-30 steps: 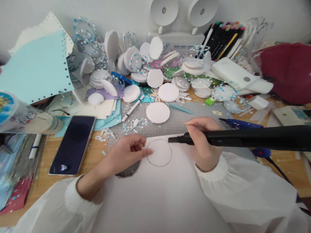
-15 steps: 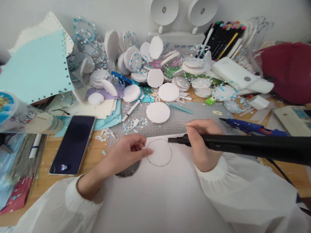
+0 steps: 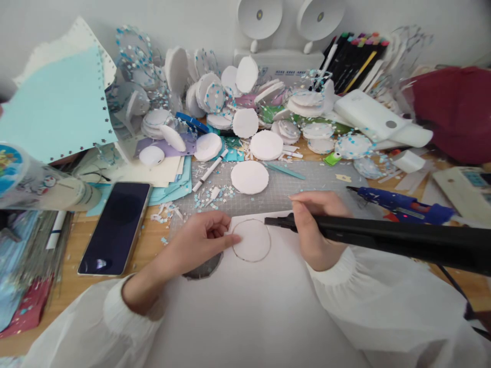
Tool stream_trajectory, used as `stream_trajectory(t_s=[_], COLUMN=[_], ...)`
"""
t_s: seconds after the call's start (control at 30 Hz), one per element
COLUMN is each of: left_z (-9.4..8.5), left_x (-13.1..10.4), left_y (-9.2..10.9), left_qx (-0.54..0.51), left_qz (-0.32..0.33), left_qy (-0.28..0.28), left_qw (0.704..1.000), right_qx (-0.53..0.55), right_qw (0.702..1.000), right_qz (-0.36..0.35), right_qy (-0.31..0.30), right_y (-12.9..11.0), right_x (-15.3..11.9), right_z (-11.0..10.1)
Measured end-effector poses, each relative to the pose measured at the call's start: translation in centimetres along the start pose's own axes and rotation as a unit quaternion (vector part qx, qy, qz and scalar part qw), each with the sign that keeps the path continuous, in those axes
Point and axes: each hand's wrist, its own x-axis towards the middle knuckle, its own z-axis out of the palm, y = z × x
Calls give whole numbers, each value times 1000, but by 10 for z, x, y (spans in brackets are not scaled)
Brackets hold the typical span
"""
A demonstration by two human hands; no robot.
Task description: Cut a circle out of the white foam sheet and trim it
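Fingers of the left hand pinch the white sheet at its upper-left edge; those of the right hand grip a black tool. From the left, a see-through cup carries a snowman picture, and the phone shows a dark screen. A curved bite breaks the sheet's left edge near the left wrist. By the left thumb, a thin circle lies close to the sheet's far edge; the tool's tip sits at the circle's upper right. Past that edge, gray mat leaves a free strip up to a white disc. Blue print on the lamp unit is too blurred to read. A blue glue gun lies close beyond the tool.
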Motion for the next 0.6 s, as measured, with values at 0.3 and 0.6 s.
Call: stream_trajectory(t_s=[0.3,0.6], left_z=[0,0], left_x=[1,1], left_y=[1,1], left_qx=[-1,0], left_qz=[1,10], left_qy=[3,8], left_qw=[1000,1000], right_qx=[21,23], right_qw=[1000,1000], right_qz=[1,7], right_qy=[-9,-15], right_y=[-1,2], right_x=[-2,-3], right_z=[2,4])
